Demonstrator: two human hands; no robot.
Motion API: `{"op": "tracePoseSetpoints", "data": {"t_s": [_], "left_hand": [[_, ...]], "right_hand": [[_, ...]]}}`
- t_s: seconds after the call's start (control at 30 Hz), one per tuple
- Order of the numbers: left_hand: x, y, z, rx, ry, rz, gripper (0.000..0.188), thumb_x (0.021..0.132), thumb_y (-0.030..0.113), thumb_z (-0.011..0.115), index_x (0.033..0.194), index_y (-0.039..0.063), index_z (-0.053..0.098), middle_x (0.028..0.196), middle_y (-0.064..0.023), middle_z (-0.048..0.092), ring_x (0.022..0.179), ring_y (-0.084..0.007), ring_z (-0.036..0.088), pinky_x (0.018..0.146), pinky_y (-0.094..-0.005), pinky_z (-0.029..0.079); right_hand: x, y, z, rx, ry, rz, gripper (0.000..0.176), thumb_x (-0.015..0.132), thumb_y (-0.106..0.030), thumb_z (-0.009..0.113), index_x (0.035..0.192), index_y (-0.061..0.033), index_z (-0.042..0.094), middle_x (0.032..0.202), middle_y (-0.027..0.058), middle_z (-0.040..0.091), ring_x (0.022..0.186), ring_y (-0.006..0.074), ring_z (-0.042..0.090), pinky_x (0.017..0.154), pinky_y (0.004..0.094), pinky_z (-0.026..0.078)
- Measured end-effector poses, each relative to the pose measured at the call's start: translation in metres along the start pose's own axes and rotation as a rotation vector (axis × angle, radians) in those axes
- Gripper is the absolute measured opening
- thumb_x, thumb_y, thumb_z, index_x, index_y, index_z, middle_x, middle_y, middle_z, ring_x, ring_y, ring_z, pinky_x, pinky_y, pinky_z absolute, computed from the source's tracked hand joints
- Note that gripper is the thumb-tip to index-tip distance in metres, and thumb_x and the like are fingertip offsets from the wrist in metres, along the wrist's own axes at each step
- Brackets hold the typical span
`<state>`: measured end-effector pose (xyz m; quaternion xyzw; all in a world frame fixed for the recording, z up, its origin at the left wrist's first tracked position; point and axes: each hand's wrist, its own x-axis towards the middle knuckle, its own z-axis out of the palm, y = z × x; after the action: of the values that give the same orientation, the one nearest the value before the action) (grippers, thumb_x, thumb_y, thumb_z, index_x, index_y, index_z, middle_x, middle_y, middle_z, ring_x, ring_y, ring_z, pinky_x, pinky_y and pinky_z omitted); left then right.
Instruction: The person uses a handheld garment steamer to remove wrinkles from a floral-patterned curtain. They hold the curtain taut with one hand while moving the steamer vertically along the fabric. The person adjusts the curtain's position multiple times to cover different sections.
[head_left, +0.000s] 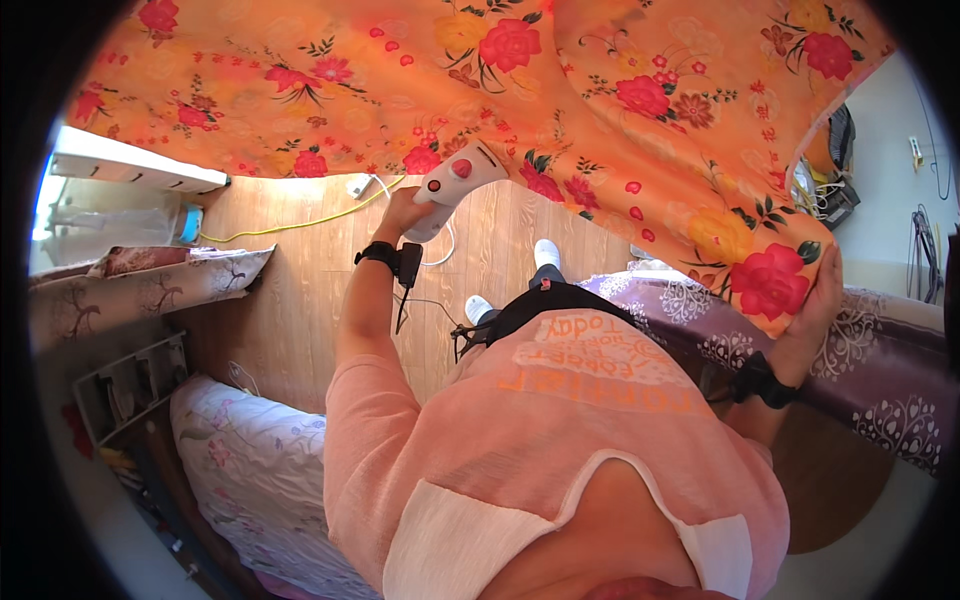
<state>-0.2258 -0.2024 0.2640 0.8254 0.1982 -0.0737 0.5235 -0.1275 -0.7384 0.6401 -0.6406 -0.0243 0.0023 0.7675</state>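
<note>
My left hand (405, 211) is wrapped around the handle of a white handheld garment steamer (459, 180). The steamer has a pink button, and its head touches or nearly touches the lower edge of an orange floral cloth (525, 97). That cloth spreads across the top of the view. At the right, my right hand (819, 292) holds the cloth's lower corner, with its fingers along the edge and part of the hand hidden by the fabric. A white cord (450, 247) hangs below the steamer.
A yellow cable (300, 227) and a white power strip (360, 186) lie on the wood floor. Purple patterned fabric (885, 360) covers furniture at the right. A patterned covered surface (180, 281) stands at the left, with a floral-covered bed or cushion (247, 480) at the lower left.
</note>
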Motion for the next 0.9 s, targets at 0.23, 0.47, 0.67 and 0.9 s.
{"op": "tracePoseSetpoints", "data": {"t_s": [0.23,0.47,0.67,0.9], "left_hand": [[-0.009,0.008,-0.001,-0.138,0.012,0.02,0.041,0.065,0.028,0.07,0.092,-0.003,0.068,0.081,-0.0125,0.069,0.074,-0.0185,0.066,0.069,-0.0326,0.052],[-0.021,0.052,0.04,-0.151,-0.106,0.162,0.039,0.062,0.026,0.068,0.089,-0.002,0.068,0.077,-0.0133,0.068,0.072,-0.0194,0.065,0.069,-0.0331,0.051],[-0.024,0.092,0.071,-0.325,-0.221,0.21,0.036,0.061,0.023,0.068,0.086,-0.003,0.066,0.074,-0.0108,0.066,0.07,-0.0162,0.062,0.069,-0.0306,0.05],[-0.054,0.094,0.046,-0.273,-0.187,0.16,0.036,0.06,0.02,0.065,0.087,-0.004,0.066,0.073,-0.0073,0.065,0.07,-0.0138,0.059,0.067,-0.0297,0.049]], "right_hand": [[0.005,0.003,-0.006,0.028,0.069,0.008,0.03,0.099,-0.023,0.046,0.116,0.0017,0.051,0.111,0.0106,0.059,0.099,0.0171,0.06,0.086,0.0297,0.049],[0.003,0.004,-0.008,-0.014,0.103,0.053,0.03,0.099,-0.023,0.047,0.116,0.0009,0.052,0.112,0.0106,0.059,0.099,0.0172,0.06,0.086,0.0305,0.05],[-0.001,0.005,-0.004,0.031,0.108,0.086,0.03,0.099,-0.025,0.046,0.116,0.0001,0.051,0.113,0.0113,0.059,0.101,0.0193,0.06,0.087,0.0336,0.05],[0.006,0.012,-0.021,0.035,0.081,0.028,0.03,0.099,-0.025,0.048,0.115,0.0003,0.052,0.111,0.0096,0.059,0.099,0.0162,0.06,0.086,0.0299,0.05]]}}
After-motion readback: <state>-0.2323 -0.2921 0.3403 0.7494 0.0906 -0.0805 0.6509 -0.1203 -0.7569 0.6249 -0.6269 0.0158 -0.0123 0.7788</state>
